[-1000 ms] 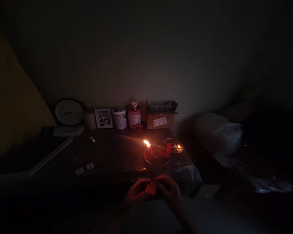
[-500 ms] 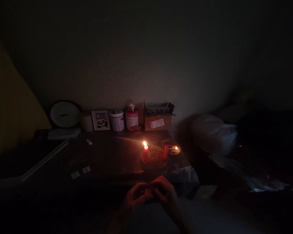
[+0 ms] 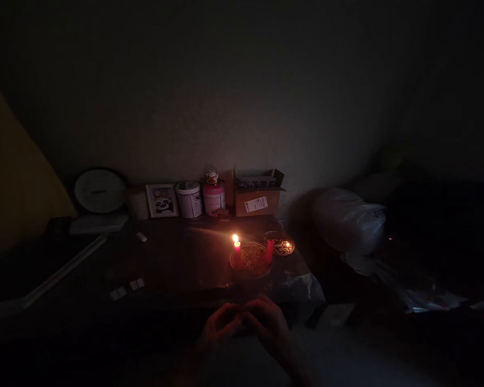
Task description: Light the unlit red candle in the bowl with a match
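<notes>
My left hand [image 3: 218, 325] and my right hand [image 3: 268, 322] meet at the table's near edge, fingers bent and closed together. Whatever small thing they pinch between them is hidden by the fingers and the dark. Just beyond stands a round plate [image 3: 252, 261] with a speckled, grainy surface. At its left side a lit red candle [image 3: 237, 252] burns; at its right is another red candle [image 3: 269, 251], with no flame showing. Behind that lies a glass dish [image 3: 280, 247] of thin sticks that look like matches, with a bright glint on it.
Along the wall stand a round clock [image 3: 99, 191], a framed panda picture [image 3: 162, 201], a white tub [image 3: 189, 199], a pink-lidded tub [image 3: 214, 201] and an open cardboard box [image 3: 257, 202]. Small white pieces [image 3: 127, 288] lie left on the table. A plastic bag [image 3: 349, 220] bulges at right.
My fingers have closed further over the small pale, flat thing glimpsed between my hands before. The view has shifted slightly, moving the table things a little left.
</notes>
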Tool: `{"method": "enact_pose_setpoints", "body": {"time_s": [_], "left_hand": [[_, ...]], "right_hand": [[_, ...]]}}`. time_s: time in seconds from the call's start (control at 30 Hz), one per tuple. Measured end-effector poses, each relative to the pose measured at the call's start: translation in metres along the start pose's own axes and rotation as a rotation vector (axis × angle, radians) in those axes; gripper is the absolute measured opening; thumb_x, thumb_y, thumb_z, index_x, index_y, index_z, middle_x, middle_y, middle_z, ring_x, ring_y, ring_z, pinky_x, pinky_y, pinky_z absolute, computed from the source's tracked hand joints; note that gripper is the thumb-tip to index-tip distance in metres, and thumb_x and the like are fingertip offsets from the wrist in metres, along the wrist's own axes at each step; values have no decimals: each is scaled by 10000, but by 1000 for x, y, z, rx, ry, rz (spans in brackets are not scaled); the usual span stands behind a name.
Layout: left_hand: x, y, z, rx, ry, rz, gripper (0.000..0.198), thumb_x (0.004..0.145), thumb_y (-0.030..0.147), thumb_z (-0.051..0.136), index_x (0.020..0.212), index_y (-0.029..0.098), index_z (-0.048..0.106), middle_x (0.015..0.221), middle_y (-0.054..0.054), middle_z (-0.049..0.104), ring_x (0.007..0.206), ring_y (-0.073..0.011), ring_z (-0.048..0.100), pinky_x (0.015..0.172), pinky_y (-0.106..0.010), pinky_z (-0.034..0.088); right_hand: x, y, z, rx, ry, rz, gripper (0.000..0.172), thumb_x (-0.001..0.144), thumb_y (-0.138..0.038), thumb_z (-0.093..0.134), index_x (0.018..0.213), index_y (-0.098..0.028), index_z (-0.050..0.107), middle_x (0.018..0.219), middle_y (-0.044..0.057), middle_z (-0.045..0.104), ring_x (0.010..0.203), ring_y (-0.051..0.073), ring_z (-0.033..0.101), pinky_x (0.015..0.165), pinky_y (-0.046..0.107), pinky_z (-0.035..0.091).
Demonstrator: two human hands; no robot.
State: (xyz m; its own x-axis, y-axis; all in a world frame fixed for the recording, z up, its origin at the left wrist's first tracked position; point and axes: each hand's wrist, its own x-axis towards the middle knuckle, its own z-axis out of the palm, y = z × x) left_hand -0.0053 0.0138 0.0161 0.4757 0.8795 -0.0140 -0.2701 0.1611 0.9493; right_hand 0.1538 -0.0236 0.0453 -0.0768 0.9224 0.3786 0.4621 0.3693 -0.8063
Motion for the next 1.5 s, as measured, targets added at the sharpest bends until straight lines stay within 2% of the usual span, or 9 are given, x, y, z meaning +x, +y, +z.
{"method": "enact_pose_setpoints", "body": {"time_s": [0.17, 0.27, 0.43, 0.63, 0.8, 1.03, 1.27, 1.4, 1.5], "left_hand": [[0, -2, -1, -39, -20, -24, 283, 654, 386, 735, 865, 202, 695, 839, -46, 724, 838, -237, 645, 770, -341, 477], [1, -5, 0, -56, 1, -16, 309, 641, 387, 744, 902, 226, 698, 899, -49, 733, 882, -242, 643, 795, -343, 470], [5, -10, -4, -34, 0, 10, 315, 633, 404, 742, 887, 224, 697, 956, -62, 733, 929, -260, 631, 819, -351, 458], [7, -13, -12, -26, 89, 12, 386, 634, 385, 739, 960, 190, 668, 984, -79, 720, 950, -264, 618, 837, -358, 451], [8, -8, -7, -119, 113, 15, 296, 694, 311, 711, 950, 176, 652, 925, -68, 722, 877, -218, 636, 772, -306, 464], [10, 3, 15, -341, 72, 57, 167, 738, 270, 681, 873, 175, 654, 924, -46, 714, 864, -174, 635, 814, -283, 458], [11, 7, 30, -311, 177, -29, 224, 649, 339, 752, 770, 166, 674, 624, -5, 666, 577, -117, 592, 607, -234, 469], [13, 2, 29, -387, 151, -9, 275, 610, 373, 771, 764, 161, 690, 694, -42, 699, 676, -166, 634, 673, -265, 478], [12, 1, 29, -395, 150, 8, 236, 645, 344, 751, 784, 162, 694, 699, -38, 698, 688, -156, 631, 692, -256, 474]], "right_hand": [[1, -1, 0, 22, 22, 12, 179, 859, -311, 553, 788, -202, 677, 764, 8, 622, 728, 128, 600, 659, 213, 460], [2, 6, 4, 53, 123, 25, 217, 851, -349, 553, 746, -191, 659, 762, 14, 637, 726, 133, 605, 669, 217, 468], [4, 17, 4, 204, 255, 175, 263, 823, -439, 561, 796, -190, 643, 702, 17, 669, 674, 157, 633, 625, 232, 497], [6, 9, -7, 361, 270, 218, 278, 779, -422, 618, 928, -190, 653, 877, 55, 709, 820, 205, 662, 720, 281, 526], [6, 8, -8, 264, 379, 94, 198, 818, -368, 584, 865, -199, 677, 891, 48, 691, 855, 190, 644, 776, 279, 518], [-3, 7, -3, 19, 427, -77, 139, 867, -262, 535, 893, -243, 671, 854, 7, 688, 778, 140, 652, 695, 206, 523], [-3, 15, 4, -173, 433, -206, 161, 894, -238, 489, 939, -259, 643, 836, -8, 688, 746, 117, 660, 666, 180, 523], [-1, 10, 2, -166, 421, -247, 169, 908, -243, 466, 919, -250, 635, 847, 0, 692, 764, 122, 667, 679, 188, 532], [-1, 4, -3, -174, 439, -308, 168, 911, -256, 469, 912, -237, 635, 875, 15, 688, 780, 124, 668, 683, 189, 536]]}}
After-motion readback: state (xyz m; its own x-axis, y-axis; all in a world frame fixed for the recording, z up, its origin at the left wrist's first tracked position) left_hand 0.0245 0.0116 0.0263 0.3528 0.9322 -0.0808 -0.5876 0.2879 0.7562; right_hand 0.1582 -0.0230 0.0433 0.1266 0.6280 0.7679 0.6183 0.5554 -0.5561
